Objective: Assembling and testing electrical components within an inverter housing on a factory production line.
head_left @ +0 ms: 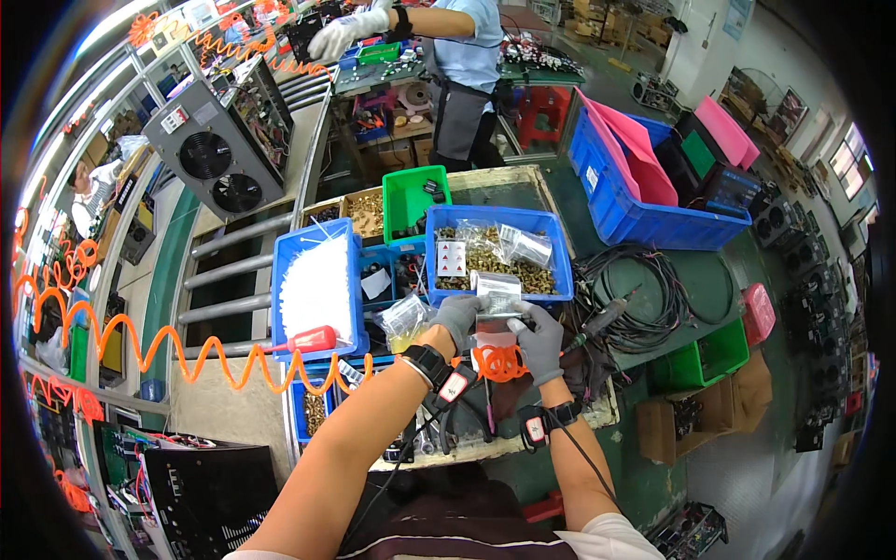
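Observation:
My left hand (pixel 457 320) and my right hand (pixel 539 343), both in grey gloves, meet at the near edge of a blue bin (pixel 498 214). Between them they hold a silvery sheet of labels (pixel 498 290), its left edge in the left fingers and its lower right edge in the right fingers. The bin contains small brass-coloured fittings (pixel 467 233), a white card with red triangle marks (pixel 452 259) and a silvery roll in clear plastic (pixel 525 245). Another clear plastic bag (pixel 403 317) lies left of my left hand.
A blue bin of white cable ties (pixel 315 289) stands left, with a red-handled screwdriver (pixel 313 339) on its near edge. An orange coiled hose (pixel 191 359) crosses from the left. Black cables (pixel 644 289) lie right. A co-worker (pixel 462 75) stands across the bench.

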